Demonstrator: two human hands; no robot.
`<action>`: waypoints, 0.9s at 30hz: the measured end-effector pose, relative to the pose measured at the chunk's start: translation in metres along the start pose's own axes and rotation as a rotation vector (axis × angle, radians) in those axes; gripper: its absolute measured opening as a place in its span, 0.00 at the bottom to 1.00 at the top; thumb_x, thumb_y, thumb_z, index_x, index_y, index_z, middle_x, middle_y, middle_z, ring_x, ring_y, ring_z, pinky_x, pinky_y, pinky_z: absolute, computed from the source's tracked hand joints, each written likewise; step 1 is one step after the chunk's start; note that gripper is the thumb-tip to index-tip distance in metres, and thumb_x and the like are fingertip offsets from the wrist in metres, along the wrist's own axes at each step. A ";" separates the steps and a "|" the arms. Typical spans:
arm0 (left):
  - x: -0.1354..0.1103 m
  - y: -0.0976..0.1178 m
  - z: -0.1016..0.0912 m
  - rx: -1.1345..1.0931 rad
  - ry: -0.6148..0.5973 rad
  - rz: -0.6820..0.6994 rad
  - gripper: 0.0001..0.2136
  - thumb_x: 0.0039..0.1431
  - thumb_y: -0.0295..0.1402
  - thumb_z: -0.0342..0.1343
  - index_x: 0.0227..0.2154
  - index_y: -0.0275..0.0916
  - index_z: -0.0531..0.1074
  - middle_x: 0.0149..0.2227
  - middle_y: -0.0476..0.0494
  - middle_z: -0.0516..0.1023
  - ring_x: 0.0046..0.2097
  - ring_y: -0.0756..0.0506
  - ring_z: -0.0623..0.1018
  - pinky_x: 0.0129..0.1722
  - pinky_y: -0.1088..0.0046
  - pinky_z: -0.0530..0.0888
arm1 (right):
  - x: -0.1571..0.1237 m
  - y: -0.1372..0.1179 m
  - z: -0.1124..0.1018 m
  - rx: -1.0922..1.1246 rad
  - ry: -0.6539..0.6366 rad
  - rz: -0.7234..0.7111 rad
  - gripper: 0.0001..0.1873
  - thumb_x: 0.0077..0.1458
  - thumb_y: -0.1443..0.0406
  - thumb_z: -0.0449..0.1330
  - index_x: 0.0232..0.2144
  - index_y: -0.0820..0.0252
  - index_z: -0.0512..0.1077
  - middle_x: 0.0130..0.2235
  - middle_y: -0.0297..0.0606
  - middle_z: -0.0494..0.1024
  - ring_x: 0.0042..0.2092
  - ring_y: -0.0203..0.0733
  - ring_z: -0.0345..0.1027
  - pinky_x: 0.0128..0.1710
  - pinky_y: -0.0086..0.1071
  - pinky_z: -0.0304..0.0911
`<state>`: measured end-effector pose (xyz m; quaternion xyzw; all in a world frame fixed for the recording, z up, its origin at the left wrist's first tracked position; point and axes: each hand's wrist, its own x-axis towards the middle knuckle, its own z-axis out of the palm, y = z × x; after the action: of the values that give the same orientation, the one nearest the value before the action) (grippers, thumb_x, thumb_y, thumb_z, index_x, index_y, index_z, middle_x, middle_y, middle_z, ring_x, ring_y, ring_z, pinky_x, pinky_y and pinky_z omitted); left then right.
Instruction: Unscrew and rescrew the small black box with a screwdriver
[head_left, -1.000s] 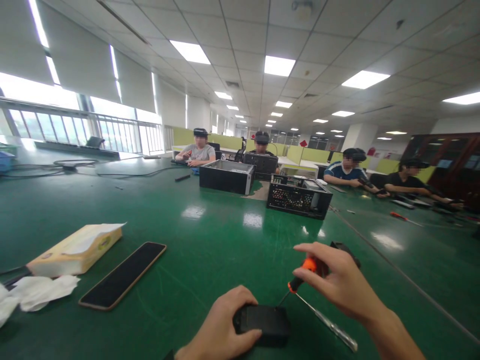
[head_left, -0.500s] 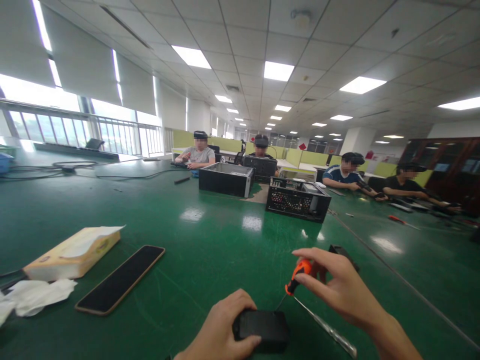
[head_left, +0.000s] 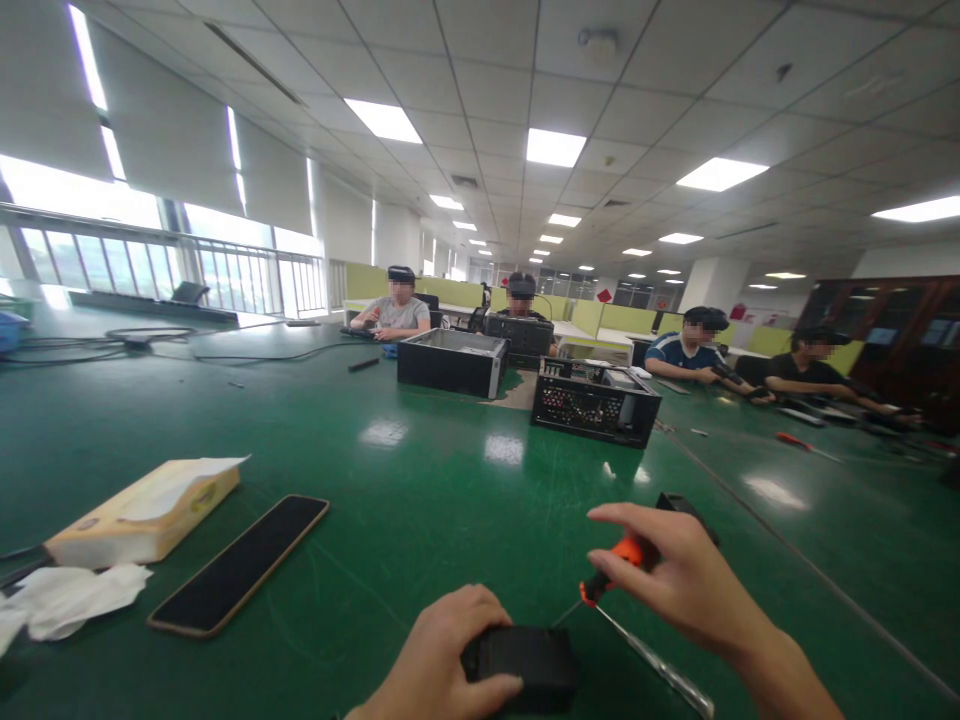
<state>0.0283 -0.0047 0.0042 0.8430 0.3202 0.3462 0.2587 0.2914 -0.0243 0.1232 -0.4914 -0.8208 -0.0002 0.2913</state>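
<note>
A small black box (head_left: 529,660) lies at the front of the table, with my left hand (head_left: 457,650) closed around its left end. My right hand (head_left: 675,570) has a screwdriver (head_left: 600,583) with an orange and black handle against its curled fingers, while thumb and index finger are spread apart. The screwdriver slants, its thin shaft reaching down to the far edge of the box; the exact contact of the tip is hidden. Under my right hand, a silver metal rod (head_left: 660,670) rests on the table. Another black object (head_left: 686,512) is partly hidden behind that hand.
On the left are a phone (head_left: 244,562), a tissue pack (head_left: 150,510) and crumpled tissue (head_left: 75,598). Farther off stand two black computer cases (head_left: 450,365) (head_left: 596,405). A red screwdriver (head_left: 795,440) lies to the right. Several people sit across the green table (head_left: 420,480).
The screwdriver handle has tipped lower and to the right in my right hand, and the thumb and index finger have moved off it. My left hand stays on the black box.
</note>
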 end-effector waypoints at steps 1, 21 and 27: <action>0.000 0.000 0.000 0.000 0.003 0.003 0.13 0.52 0.40 0.65 0.38 0.39 0.76 0.37 0.43 0.77 0.39 0.41 0.75 0.38 0.70 0.70 | 0.000 0.001 0.000 -0.020 0.012 0.009 0.15 0.58 0.56 0.60 0.44 0.55 0.75 0.29 0.34 0.78 0.29 0.41 0.71 0.32 0.33 0.65; 0.000 0.002 -0.002 0.058 -0.019 -0.013 0.14 0.50 0.37 0.67 0.39 0.40 0.77 0.39 0.43 0.78 0.40 0.42 0.76 0.41 0.70 0.72 | 0.004 -0.005 -0.005 0.105 0.082 0.115 0.17 0.59 0.55 0.59 0.23 0.57 0.75 0.23 0.32 0.76 0.26 0.38 0.69 0.28 0.31 0.60; 0.001 0.003 -0.002 0.046 -0.006 0.013 0.13 0.52 0.40 0.65 0.39 0.39 0.77 0.37 0.43 0.77 0.39 0.42 0.76 0.38 0.71 0.72 | 0.006 -0.016 -0.001 0.173 0.066 0.058 0.18 0.59 0.57 0.58 0.21 0.58 0.74 0.22 0.33 0.75 0.24 0.37 0.68 0.26 0.31 0.60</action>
<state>0.0284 -0.0060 0.0081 0.8518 0.3219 0.3380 0.2380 0.2772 -0.0282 0.1313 -0.4876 -0.7932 0.0628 0.3595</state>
